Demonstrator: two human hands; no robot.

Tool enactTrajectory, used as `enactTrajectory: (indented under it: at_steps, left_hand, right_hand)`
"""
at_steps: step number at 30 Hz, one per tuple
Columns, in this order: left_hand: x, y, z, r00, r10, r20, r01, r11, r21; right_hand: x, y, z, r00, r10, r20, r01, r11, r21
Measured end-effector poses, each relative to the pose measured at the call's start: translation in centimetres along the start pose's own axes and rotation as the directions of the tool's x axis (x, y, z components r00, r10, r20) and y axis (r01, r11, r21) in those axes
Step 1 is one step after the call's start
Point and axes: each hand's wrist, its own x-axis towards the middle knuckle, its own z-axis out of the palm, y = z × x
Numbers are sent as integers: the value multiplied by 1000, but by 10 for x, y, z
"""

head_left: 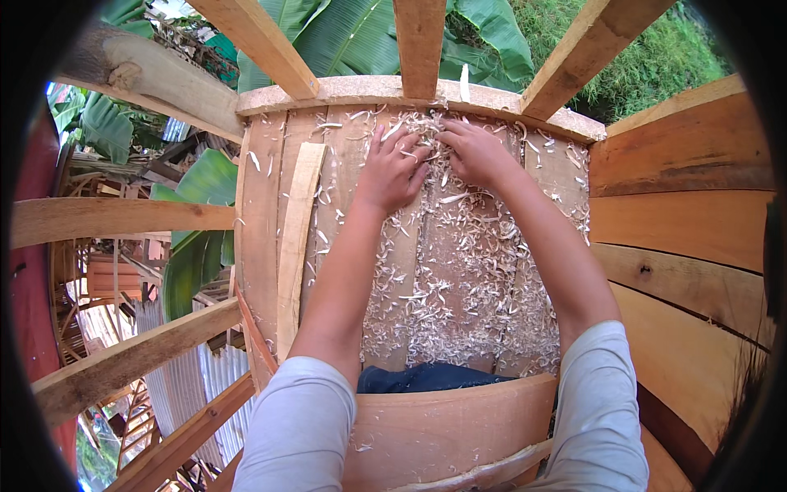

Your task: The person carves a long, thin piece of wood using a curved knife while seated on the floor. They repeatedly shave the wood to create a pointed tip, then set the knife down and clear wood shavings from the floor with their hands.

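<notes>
Both arms reach forward to the far end of a plank floor (270, 164), which is strewn with curled wood shavings (459, 271). My left hand (396, 170) rests low over the boards with its fingers spread among the shavings. To its right, my right hand (474, 152) has its fingers stretched inward, touching shavings by the far curved rim board (352, 88). A small gap separates the two hands, and a small dark spot there is too unclear to name. Neither hand visibly grips a tool.
A loose wooden strip (299, 238) lies left of my left forearm. Upright slats (418, 49) rise beyond the rim, and a plank wall (672, 221) stands at right. Nearer is a curved board (443, 426), with dark cloth (426, 379) behind it. Large leaves (348, 37) show outside.
</notes>
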Motion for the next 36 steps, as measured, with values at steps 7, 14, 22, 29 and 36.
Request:
enactTrajectory:
  at_steps: [7,14,22,29,36]
  left_hand:
    - [1,5,-4,992,-123,-10,123,992,12]
    - [1,5,-5,986,-164,35,158,979,132]
    - [0,2,0,972,-233,-20,234,972,23]
    - [3,4,-3,987,-134,90,123,984,126]
    - [3,5,-4,982,-190,25,188,981,49]
  right_hand:
    - [3,-11,3,1000,4,-25,-6,999,-52]
    - [3,-16,5,991,-131,0,125,946,-299]
    - [-3,-38,8,983,156,-100,-175,957,-230]
    - [-2,-33,18,983,138,-120,-140,990,-9]
    - [13,-53,7,985,174,12,-164,948,-274]
